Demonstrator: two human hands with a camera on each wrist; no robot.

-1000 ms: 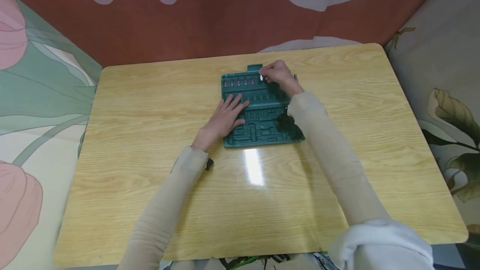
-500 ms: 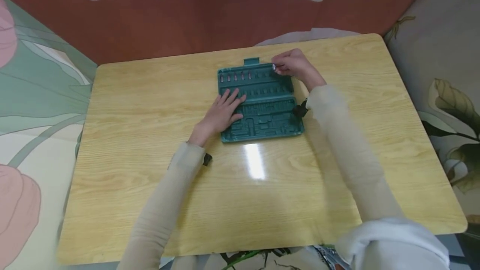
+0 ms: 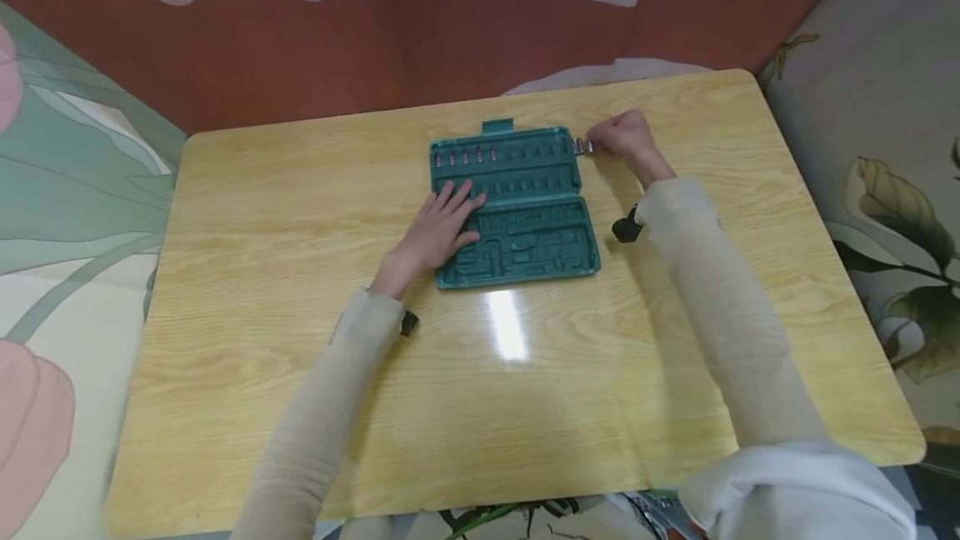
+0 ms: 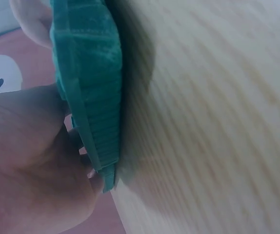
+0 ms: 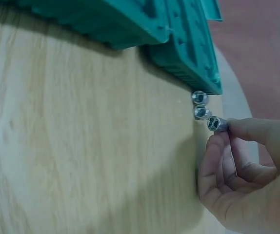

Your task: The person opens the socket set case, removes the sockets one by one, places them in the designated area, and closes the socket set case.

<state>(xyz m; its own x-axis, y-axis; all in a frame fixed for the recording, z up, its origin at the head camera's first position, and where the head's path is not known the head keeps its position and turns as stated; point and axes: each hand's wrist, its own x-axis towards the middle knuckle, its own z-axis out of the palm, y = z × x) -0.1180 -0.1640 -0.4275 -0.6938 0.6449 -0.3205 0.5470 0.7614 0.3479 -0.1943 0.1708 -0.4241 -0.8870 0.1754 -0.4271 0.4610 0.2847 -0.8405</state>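
A green socket-set case (image 3: 525, 250) lies unfolded on the wooden table. My left hand (image 3: 435, 232) rests on its left side with the fingers spread and straight. Off the case's upper right corner, my right hand (image 3: 624, 133) pinches a small metal socket (image 5: 217, 124) between thumb and fingertip. Close by it, next to the case wall, a socket (image 5: 201, 112) and another socket (image 5: 200, 97) stand on the table in a line. Several sockets (image 3: 480, 155) sit in the left part of the upper row of the case; the slots to their right hold nothing.
The table (image 3: 300, 215) spreads around the case, with a red patterned wall (image 3: 360, 48) behind its far edge. A dark wrist camera (image 3: 627, 227) hangs under the right wrist, and another wrist camera (image 3: 408, 322) under the left.
My right hand has carried the socket out of the upper row, rightward past the case edge to the sockets on the table. My left hand stays on the case.
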